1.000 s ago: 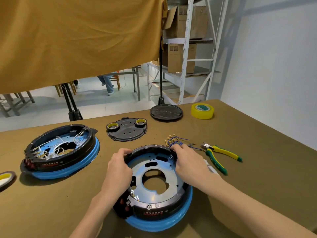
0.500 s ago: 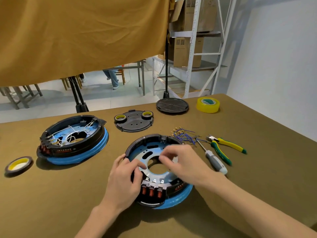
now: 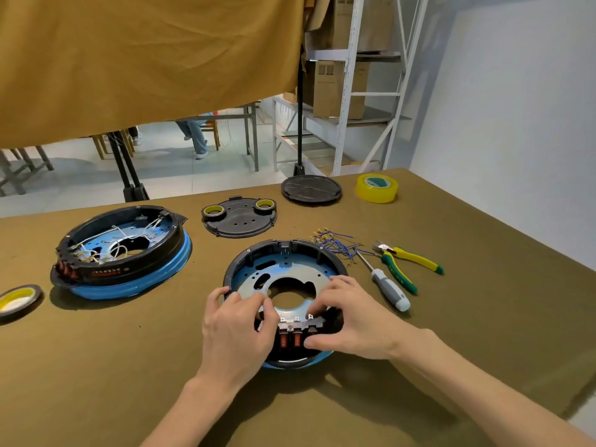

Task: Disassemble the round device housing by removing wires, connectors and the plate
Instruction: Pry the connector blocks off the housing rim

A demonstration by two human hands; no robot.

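A round black plastic housing [image 3: 283, 262] with a shiny metal plate [image 3: 290, 279] lies flat mid-table, switch block at 6 o'clock. The left hand [image 3: 237, 330] and right hand [image 3: 350, 321] pinch that near rim.

The table [image 3: 451, 317] wears a soft, matt brown cloth. The round housing [image 3: 248, 256] is black plastic, with a shiny metal plate [image 3: 254, 287] inside. The tape roll [image 3: 376, 188] looks glossy yellow. The pliers [image 3: 408, 262] have smooth plastic handles.
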